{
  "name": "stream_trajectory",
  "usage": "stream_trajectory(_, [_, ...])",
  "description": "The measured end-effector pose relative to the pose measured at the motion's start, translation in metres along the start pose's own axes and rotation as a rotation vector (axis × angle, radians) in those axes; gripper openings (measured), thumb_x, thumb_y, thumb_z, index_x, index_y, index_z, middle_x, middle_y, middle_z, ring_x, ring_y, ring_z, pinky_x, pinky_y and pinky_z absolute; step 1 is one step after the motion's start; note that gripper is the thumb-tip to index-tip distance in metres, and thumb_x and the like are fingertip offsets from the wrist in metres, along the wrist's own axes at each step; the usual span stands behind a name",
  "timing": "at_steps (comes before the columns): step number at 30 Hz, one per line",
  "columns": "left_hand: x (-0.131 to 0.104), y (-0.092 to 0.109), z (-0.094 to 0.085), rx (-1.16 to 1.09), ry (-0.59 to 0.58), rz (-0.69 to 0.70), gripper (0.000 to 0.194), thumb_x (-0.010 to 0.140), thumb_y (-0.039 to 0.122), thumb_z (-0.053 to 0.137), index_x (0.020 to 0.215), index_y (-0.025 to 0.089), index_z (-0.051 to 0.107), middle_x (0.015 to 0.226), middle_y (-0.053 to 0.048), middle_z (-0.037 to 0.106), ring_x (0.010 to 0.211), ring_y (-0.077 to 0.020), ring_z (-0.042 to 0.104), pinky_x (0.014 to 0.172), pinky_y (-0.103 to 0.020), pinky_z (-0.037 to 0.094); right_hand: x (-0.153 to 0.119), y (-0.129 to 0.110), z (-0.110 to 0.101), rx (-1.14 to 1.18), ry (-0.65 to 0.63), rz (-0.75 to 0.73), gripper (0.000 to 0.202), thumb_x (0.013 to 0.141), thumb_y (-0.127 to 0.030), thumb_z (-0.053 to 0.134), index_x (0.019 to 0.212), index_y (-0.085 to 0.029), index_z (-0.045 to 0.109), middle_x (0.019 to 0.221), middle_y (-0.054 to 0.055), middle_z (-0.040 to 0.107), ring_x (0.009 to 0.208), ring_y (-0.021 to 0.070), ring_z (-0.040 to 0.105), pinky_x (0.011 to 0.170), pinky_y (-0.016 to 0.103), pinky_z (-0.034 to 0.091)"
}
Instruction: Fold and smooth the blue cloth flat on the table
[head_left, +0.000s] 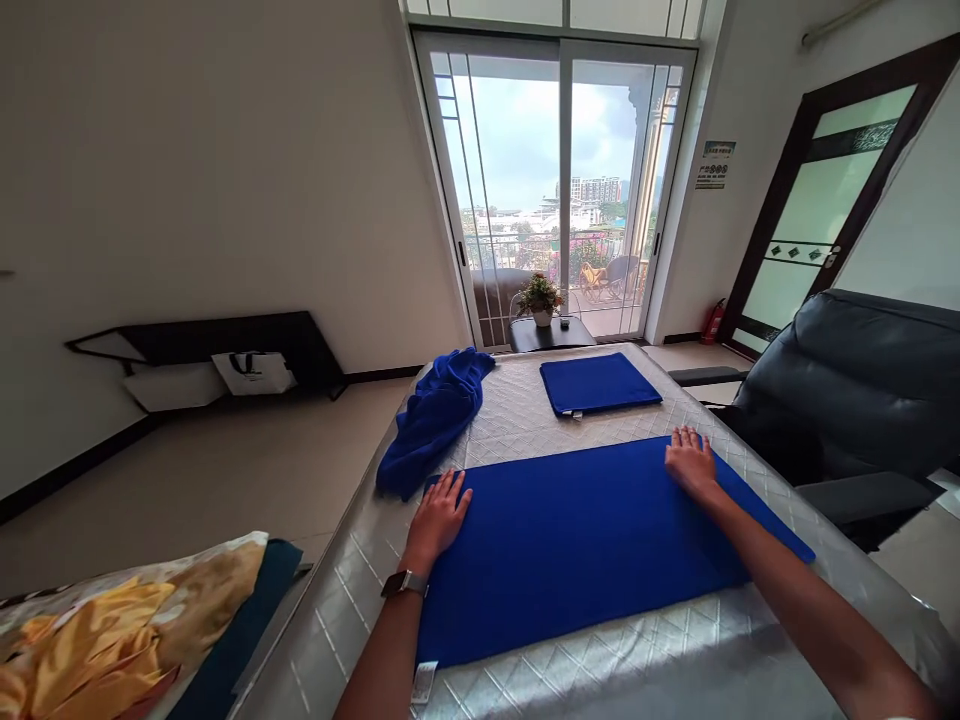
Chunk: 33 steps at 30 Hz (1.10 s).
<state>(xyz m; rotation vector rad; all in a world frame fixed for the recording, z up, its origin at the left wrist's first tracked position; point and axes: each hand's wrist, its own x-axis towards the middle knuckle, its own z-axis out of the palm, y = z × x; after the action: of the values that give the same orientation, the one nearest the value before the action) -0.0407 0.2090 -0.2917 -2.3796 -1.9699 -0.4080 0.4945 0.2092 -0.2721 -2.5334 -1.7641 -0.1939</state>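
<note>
A blue cloth point(570, 540) lies spread as a long, smooth rectangle on the plastic-covered mattress point(352, 600). Flat on its far left corner rests my left hand point(441, 515), fingers stretched out, a watch on the wrist. My right hand point(691, 462) lies on the far edge toward the right, palm down with the fingers extended. Neither hand grips anything. A white label point(424, 682) sticks out at the near left corner. Beyond the cloth is a neatly folded blue cloth point(600, 384); a crumpled blue cloth point(442, 415) lies at the mattress's left edge.
A black leather chair point(885, 390) stands close on the right. At the lower left are patterned and yellow fabrics point(112, 640). A potted plant point(541, 300) sits on a small table before the sliding glass door point(517, 150). A low black rack point(232, 340) holds a white bag.
</note>
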Motion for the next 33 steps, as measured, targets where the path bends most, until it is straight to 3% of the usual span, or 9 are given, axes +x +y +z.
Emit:
stream_trajectory(2, [0.0, 0.0, 0.001, -0.012, 0.014, 0.001, 0.059, 0.104, 0.048, 0.032, 0.154, 0.018, 0.045, 0.162, -0.012, 0.041, 0.152, -0.0269, 0.035, 0.124, -0.048, 0.027, -0.035, -0.049, -0.011, 0.059, 0.016, -0.114, 0.066, 0.102, -0.033, 0.021, 0.159, -0.001, 0.029, 0.167, 0.019, 0.025, 0.157, 0.0263, 0.012, 0.126, 0.046, 0.0])
stream_trajectory(8, [-0.001, 0.0, 0.003, -0.019, 0.016, -0.008, 0.06, 0.104, 0.049, 0.033, 0.154, 0.017, 0.045, 0.162, -0.013, 0.04, 0.151, -0.0274, 0.035, 0.125, -0.048, 0.027, -0.162, -0.206, -0.044, 0.427, -0.135, -0.581, 0.079, 0.103, -0.057, 0.021, 0.162, -0.004, 0.023, 0.169, 0.015, 0.016, 0.157, 0.0257, 0.01, 0.127, 0.046, 0.008])
stream_trajectory(11, [-0.001, 0.001, 0.002, -0.037, 0.022, 0.001, 0.059, 0.104, 0.047, 0.035, 0.154, 0.018, 0.045, 0.162, -0.013, 0.041, 0.151, -0.0277, 0.035, 0.124, -0.049, 0.028, -0.203, -0.257, -0.054, 0.515, -0.217, -0.702, 0.08, 0.103, -0.058, 0.023, 0.161, -0.003, 0.023, 0.168, 0.015, 0.014, 0.157, 0.0272, 0.011, 0.128, 0.047, 0.011])
stream_trajectory(14, [-0.002, 0.001, 0.002, -0.043, 0.03, 0.016, 0.058, 0.104, 0.045, 0.036, 0.154, 0.016, 0.045, 0.161, -0.015, 0.041, 0.15, -0.0293, 0.037, 0.124, -0.05, 0.029, -0.224, -0.282, -0.056, 0.547, -0.246, -0.747, 0.079, 0.104, -0.056, 0.025, 0.161, -0.003, 0.022, 0.168, 0.015, 0.013, 0.157, 0.0271, 0.009, 0.128, 0.047, 0.01])
stream_trajectory(18, [-0.002, 0.001, 0.003, -0.035, 0.029, 0.019, 0.059, 0.104, 0.045, 0.036, 0.153, 0.012, 0.045, 0.162, -0.017, 0.04, 0.151, -0.0296, 0.035, 0.125, -0.049, 0.028, -0.229, -0.287, -0.051, 0.562, -0.242, -0.762, 0.079, 0.103, -0.057, 0.028, 0.162, -0.004, 0.02, 0.169, 0.014, 0.01, 0.157, 0.0259, 0.005, 0.128, 0.046, 0.006])
stream_trajectory(22, [0.0, -0.001, 0.005, -0.039, 0.027, 0.005, 0.058, 0.104, 0.047, 0.036, 0.154, 0.017, 0.045, 0.162, -0.013, 0.04, 0.151, -0.0278, 0.035, 0.125, -0.048, 0.028, -0.223, -0.271, -0.047, 0.551, -0.257, -0.734, 0.08, 0.104, -0.06, 0.022, 0.163, -0.005, 0.017, 0.169, 0.013, 0.007, 0.157, 0.0259, 0.005, 0.128, 0.047, 0.006])
stream_trajectory(27, [0.001, -0.001, 0.005, -0.033, 0.03, 0.009, 0.059, 0.104, 0.048, 0.033, 0.153, 0.018, 0.046, 0.162, -0.012, 0.041, 0.151, -0.0268, 0.035, 0.125, -0.048, 0.027, -0.212, -0.234, -0.042, 0.5, -0.265, -0.687, 0.083, 0.103, -0.062, 0.018, 0.163, -0.004, 0.017, 0.169, 0.013, 0.007, 0.158, 0.0256, 0.004, 0.129, 0.047, 0.005])
stream_trajectory(33, [0.001, 0.001, 0.0, -0.032, 0.011, 0.007, 0.06, 0.104, 0.046, 0.032, 0.153, 0.015, 0.045, 0.163, -0.012, 0.04, 0.152, -0.026, 0.034, 0.125, -0.047, 0.026, -0.194, -0.173, -0.031, 0.425, -0.261, -0.581, 0.084, 0.102, -0.065, 0.013, 0.163, -0.007, 0.014, 0.17, 0.01, 0.005, 0.158, 0.0229, 0.003, 0.129, 0.044, 0.004])
